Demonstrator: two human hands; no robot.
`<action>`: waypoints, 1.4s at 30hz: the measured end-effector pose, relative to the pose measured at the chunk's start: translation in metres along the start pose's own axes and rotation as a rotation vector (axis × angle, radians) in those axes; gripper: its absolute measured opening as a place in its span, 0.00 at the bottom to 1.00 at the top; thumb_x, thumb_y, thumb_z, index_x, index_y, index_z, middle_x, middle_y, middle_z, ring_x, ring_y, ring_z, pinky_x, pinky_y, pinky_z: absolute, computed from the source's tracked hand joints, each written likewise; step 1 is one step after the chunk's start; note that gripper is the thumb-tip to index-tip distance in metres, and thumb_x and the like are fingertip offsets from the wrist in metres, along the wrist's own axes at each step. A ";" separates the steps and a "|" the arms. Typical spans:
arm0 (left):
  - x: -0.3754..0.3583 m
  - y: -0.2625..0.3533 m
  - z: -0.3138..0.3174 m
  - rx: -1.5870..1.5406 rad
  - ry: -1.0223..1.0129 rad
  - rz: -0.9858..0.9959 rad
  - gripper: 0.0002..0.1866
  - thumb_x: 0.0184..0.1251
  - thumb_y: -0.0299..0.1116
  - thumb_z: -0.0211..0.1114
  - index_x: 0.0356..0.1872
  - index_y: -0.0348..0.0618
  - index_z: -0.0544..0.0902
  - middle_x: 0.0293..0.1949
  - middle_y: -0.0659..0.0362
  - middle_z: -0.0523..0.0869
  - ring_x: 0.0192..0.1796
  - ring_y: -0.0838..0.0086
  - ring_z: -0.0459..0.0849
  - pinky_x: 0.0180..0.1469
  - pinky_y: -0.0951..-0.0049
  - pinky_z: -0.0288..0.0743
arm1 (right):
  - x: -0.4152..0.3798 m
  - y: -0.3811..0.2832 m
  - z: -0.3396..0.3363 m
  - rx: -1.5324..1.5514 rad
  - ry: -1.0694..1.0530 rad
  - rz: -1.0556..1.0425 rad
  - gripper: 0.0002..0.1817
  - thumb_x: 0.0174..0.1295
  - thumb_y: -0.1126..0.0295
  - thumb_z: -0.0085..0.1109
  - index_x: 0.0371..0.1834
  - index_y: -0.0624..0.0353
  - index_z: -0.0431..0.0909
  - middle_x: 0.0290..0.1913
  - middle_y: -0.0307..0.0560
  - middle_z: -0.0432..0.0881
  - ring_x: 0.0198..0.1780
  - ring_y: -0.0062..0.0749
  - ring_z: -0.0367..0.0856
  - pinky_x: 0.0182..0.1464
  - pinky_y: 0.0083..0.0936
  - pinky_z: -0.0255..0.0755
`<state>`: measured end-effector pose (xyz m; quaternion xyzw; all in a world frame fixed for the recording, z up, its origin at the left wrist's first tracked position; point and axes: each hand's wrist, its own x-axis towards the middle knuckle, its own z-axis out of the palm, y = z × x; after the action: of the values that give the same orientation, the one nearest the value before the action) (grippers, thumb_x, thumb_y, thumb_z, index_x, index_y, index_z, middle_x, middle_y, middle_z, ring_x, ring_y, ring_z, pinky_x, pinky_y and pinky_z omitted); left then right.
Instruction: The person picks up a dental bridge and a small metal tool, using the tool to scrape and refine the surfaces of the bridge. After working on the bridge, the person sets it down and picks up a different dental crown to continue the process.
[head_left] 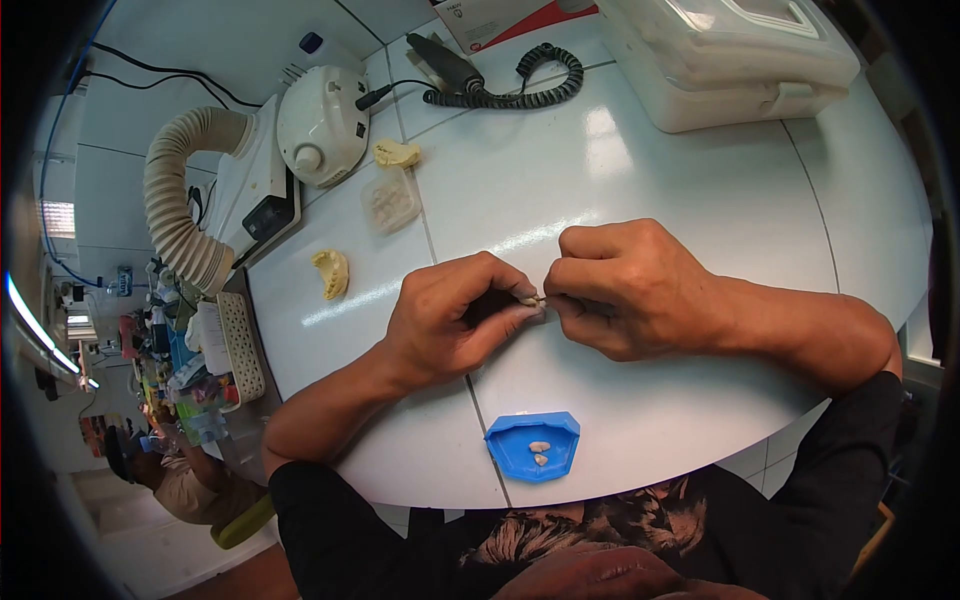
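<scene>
My left hand (450, 318) pinches a small pale piece (534, 301) between thumb and fingertips, over the middle of the white table (640, 400). Close on its right, my right hand (635, 290) is closed, its fingertips around something thin and dark that touches the pale piece; most of it is hidden by the fingers. Nearer to my body, a blue tray (497, 450) holds two small pale pieces (540, 447). A yellowish dental cast (331, 274) lies left of my left hand.
A clear box (390, 201) and another cast (396, 153) lie farther back. Beyond are a white control unit (323, 125), a ribbed hose (165, 180), a corded handpiece (446, 65) and a large lidded case (725, 70). A basket (243, 350) stands left; another person (190, 480) sits beyond.
</scene>
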<state>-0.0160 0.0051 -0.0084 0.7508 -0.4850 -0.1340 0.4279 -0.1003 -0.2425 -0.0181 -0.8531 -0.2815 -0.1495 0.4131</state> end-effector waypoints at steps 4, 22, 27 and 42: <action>0.001 0.004 -0.003 -0.004 -0.025 -0.024 0.11 0.67 0.22 0.82 0.45 0.36 0.88 0.40 0.54 0.95 0.40 0.71 0.96 0.43 0.73 0.89 | 0.002 -0.005 -0.011 0.002 0.015 0.033 0.06 0.55 0.77 0.71 0.30 0.62 0.82 0.27 0.47 0.79 0.22 0.43 0.81 0.26 0.37 0.76; 0.001 -0.001 -0.002 -0.094 -0.023 -0.046 0.10 0.68 0.20 0.80 0.44 0.34 0.86 0.42 0.52 0.96 0.44 0.68 0.98 0.48 0.72 0.91 | 0.001 0.000 -0.001 -0.007 0.015 -0.030 0.08 0.55 0.82 0.73 0.33 0.62 0.82 0.28 0.44 0.75 0.23 0.39 0.77 0.25 0.38 0.72; 0.001 0.000 -0.005 -0.095 -0.073 -0.077 0.09 0.70 0.17 0.78 0.45 0.33 0.85 0.44 0.50 0.97 0.48 0.68 0.98 0.52 0.72 0.92 | 0.003 0.000 -0.001 -0.023 0.007 -0.027 0.08 0.60 0.76 0.74 0.32 0.63 0.82 0.30 0.46 0.80 0.23 0.41 0.81 0.26 0.37 0.76; 0.003 0.001 -0.006 -0.058 -0.080 -0.055 0.10 0.70 0.18 0.78 0.46 0.33 0.86 0.45 0.50 0.97 0.47 0.68 0.98 0.52 0.72 0.92 | 0.004 -0.001 -0.002 -0.035 0.007 -0.032 0.07 0.58 0.76 0.75 0.30 0.63 0.83 0.28 0.45 0.80 0.22 0.40 0.81 0.26 0.37 0.76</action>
<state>-0.0116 0.0050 -0.0031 0.7452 -0.4770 -0.1896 0.4257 -0.0978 -0.2427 -0.0144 -0.8550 -0.2910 -0.1641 0.3968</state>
